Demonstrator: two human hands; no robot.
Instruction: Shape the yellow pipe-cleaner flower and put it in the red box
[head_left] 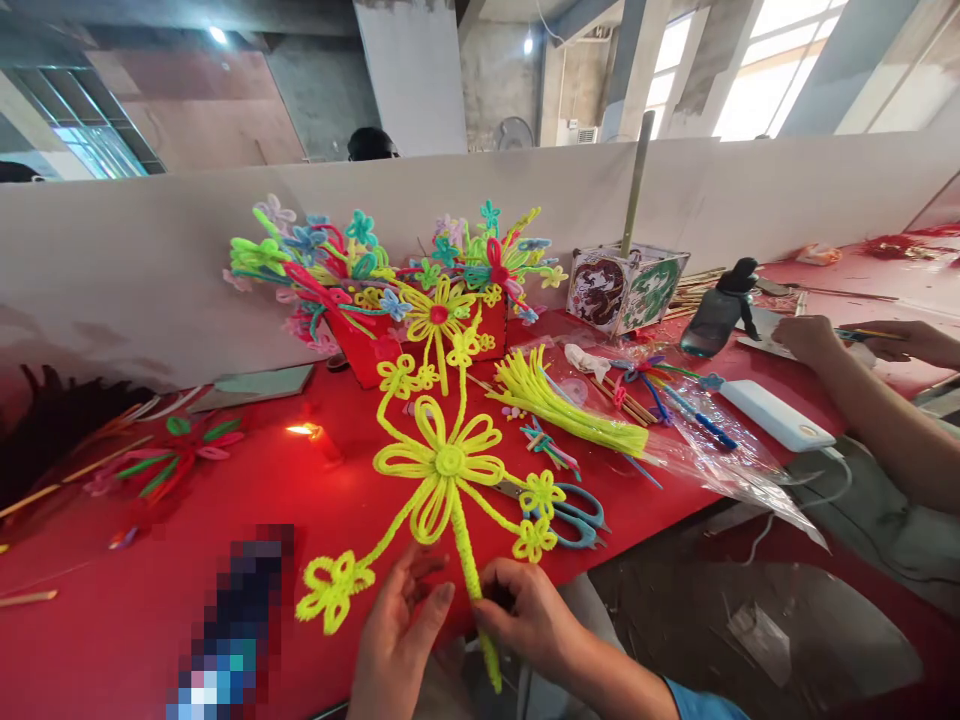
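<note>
A yellow pipe-cleaner flower (450, 460) with a looped bloom and several small side blossoms stands tilted in front of me. My right hand (529, 610) pinches its thick wrapped stem (466, 555) between thumb and fingers. To the left of the stem, my left hand (405, 625) is raised with thumb and fingers apart, holding nothing, beneath the petals. Scissors with blue-grey handles (574, 515) lie on the red table behind the right-hand blossoms, their blades partly hidden. A bundle of yellow pipe cleaners (566, 405) rests on clear plastic beyond them.
A lit candle (319, 440) burns on the red table (255, 490), left of the flower. Red boxes hold colourful pipe-cleaner flowers (360, 265) at the back. A dark spray bottle (716, 315), a white power bank (776, 412) and a co-worker's hands (810, 340) are on the right.
</note>
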